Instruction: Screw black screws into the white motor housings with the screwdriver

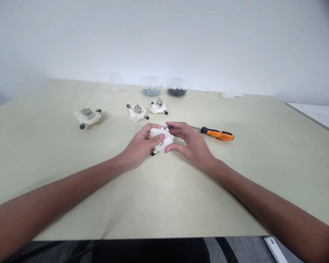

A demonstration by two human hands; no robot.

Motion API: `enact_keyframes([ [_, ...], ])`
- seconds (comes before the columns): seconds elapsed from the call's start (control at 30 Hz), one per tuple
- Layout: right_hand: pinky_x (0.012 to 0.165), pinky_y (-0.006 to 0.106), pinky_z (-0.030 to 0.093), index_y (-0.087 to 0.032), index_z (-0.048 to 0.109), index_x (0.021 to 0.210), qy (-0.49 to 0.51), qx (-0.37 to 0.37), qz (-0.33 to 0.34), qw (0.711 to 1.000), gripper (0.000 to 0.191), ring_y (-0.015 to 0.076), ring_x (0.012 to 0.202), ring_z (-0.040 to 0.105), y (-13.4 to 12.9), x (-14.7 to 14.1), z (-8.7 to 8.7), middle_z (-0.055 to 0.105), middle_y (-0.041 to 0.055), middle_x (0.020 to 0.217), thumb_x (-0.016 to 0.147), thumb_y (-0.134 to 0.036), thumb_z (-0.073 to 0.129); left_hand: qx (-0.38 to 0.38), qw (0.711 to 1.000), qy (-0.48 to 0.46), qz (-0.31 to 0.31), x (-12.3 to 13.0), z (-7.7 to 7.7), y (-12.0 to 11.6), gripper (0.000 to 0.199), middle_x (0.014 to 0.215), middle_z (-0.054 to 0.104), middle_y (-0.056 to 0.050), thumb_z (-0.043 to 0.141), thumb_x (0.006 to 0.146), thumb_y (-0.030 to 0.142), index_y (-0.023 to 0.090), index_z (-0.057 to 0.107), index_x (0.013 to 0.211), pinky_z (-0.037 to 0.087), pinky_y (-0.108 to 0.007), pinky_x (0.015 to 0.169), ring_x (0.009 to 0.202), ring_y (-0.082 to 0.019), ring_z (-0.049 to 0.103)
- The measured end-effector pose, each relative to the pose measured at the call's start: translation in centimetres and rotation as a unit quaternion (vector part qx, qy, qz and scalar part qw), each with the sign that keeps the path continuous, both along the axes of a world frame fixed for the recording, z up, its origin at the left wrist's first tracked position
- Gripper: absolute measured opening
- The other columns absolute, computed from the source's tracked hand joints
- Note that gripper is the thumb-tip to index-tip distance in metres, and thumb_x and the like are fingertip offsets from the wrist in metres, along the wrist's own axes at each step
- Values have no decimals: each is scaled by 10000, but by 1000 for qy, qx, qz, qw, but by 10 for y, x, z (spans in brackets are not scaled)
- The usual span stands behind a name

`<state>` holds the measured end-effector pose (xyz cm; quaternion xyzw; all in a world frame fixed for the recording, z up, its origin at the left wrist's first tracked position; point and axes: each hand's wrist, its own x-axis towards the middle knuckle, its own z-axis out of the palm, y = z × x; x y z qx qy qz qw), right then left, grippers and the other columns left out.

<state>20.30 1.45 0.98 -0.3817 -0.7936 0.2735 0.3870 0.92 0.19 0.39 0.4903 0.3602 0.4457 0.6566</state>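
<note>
Head: my left hand [138, 148] and right hand [194, 144] grasp a white housing [169, 139]. Cups [177, 91] line the worktop's [159, 204] back edge.

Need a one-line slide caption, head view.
White plastic part held in the left grip, the right grip at its black corner piece, an orange-and-black screwdriver lying nearby.

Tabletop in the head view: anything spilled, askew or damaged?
Nothing clearly stands out. Silvery pieces and black pieces sit inside clear cups, the screwdriver lies beside the right hand, and the held white part shows no evident damage.
</note>
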Motion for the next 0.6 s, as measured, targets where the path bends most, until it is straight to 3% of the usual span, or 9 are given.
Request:
enact_keyframes([
  [0.43, 944, 401, 532, -232, 501, 982, 47, -56, -35, 997, 470, 222, 1039, 655, -1, -7, -6, 638, 42, 1143, 663, -406, 798, -30, 997, -77, 3, 1, 1, 3, 220, 802, 578, 2, 678, 849, 292, 216, 588, 1034, 447, -205, 655, 756, -102, 558],
  [0.53, 960, 386, 533, -235, 532, 1013, 67, -45, -35, 996, 428, 203, 1047, 654, -3, -10, -9, 634, 31, 1180, 699, -392, 777, -45, 993, -111, 14, 2, 0, 5, 186, 814, 586, -6, 670, 853, 242, 193, 603, 1019, 462, -199, 645, 749, -101, 567],
  [0.6, 982, 372, 527, -252, 552, 1130, 75, -23, -37, 996, 453, 185, 1066, 645, -4, -13, -10, 625, 23, 1217, 742, -383, 747, -61, 988, -140, 23, 2, -1, 6, 161, 840, 596, -19, 659, 857, 214, 174, 613, 1006, 480, -205, 656, 754, -103, 577],
])
